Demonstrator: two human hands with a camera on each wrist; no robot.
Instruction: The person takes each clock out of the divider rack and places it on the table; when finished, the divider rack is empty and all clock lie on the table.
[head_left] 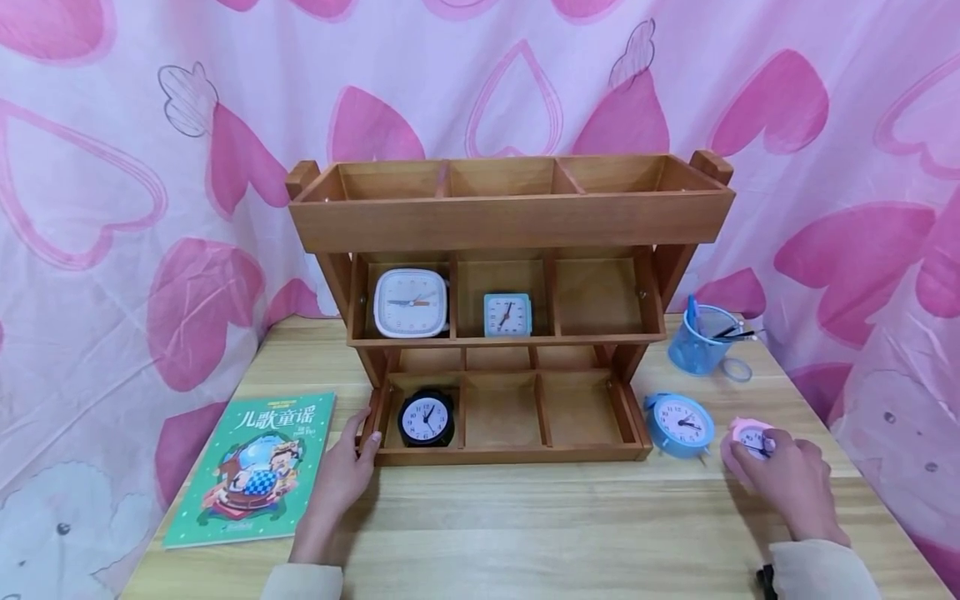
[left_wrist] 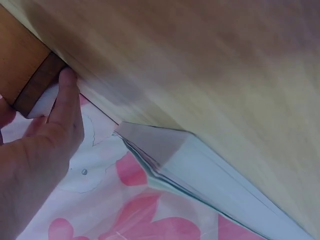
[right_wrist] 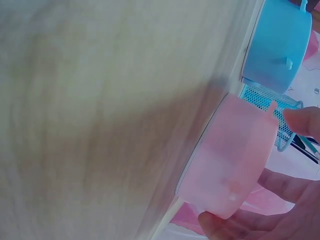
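A: On what surface do you work?

B: You work on a pale wood-grain table (head_left: 570, 525). At its far side hangs a pink cloth curtain with printed hearts (head_left: 450, 92). In the middle stands a brown three-tier wooden shelf (head_left: 510, 222); at eight o'clock from it lies a green illustrated book (head_left: 251, 467).

A: And how are your fingers?

B: Your right hand (head_left: 793, 482) is grasping a small round pink alarm clock (head_left: 747, 440), at four o'clock from the shelf; thumb and fingers curve around its side. A round light-blue alarm clock (head_left: 681, 425) stands just beside, toward nine o'clock. Your left hand (head_left: 343, 471) holds the shelf's lower left corner, between seven and eight o'clock, thumb and fingers on different faces of the wood.

A: Do the views agree?

B: The head view gives you the pink clock's pale dial; the right wrist view gives its smooth outer side. The left wrist view shows you the book's page edges, the head view its cover. Whether the pink clock touches the table, I cannot tell.
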